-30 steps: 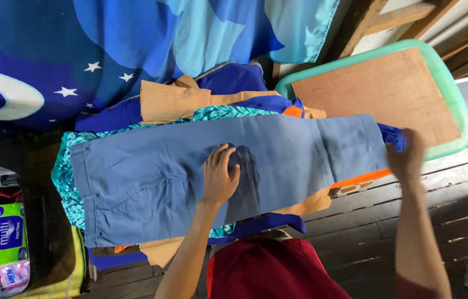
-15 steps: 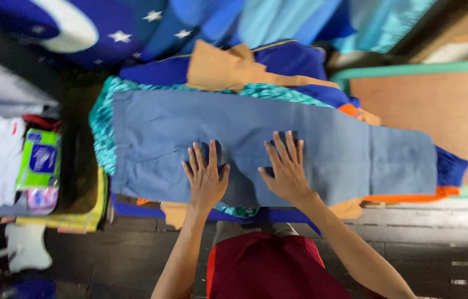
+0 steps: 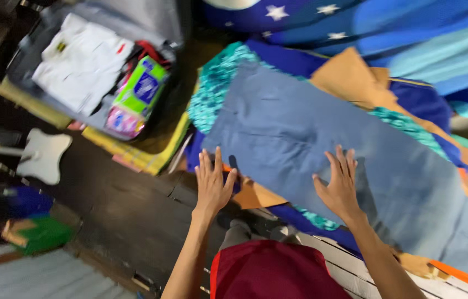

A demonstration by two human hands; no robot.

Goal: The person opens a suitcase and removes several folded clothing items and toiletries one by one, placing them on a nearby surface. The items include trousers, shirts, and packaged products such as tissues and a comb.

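Grey-blue trousers [image 3: 322, 138] lie spread flat on a clothes pile [image 3: 355, 77], not folded over. The right hand [image 3: 340, 185] presses them, fingers spread wide. The left hand [image 3: 212, 182] rests flat at their near-left edge, fingers extended together.

You sit over a dark plank floor [image 3: 129, 221] (dim light); a blue starred cloth [image 3: 355, 22] hangs behind.

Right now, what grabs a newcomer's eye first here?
The grey-blue trousers spread flat across a pile of blue, tan and teal clothes at centre. The right hand presses flat on them; the left hand rests at their near edge. Upper left, a green tissue pack beside folded white cloth.
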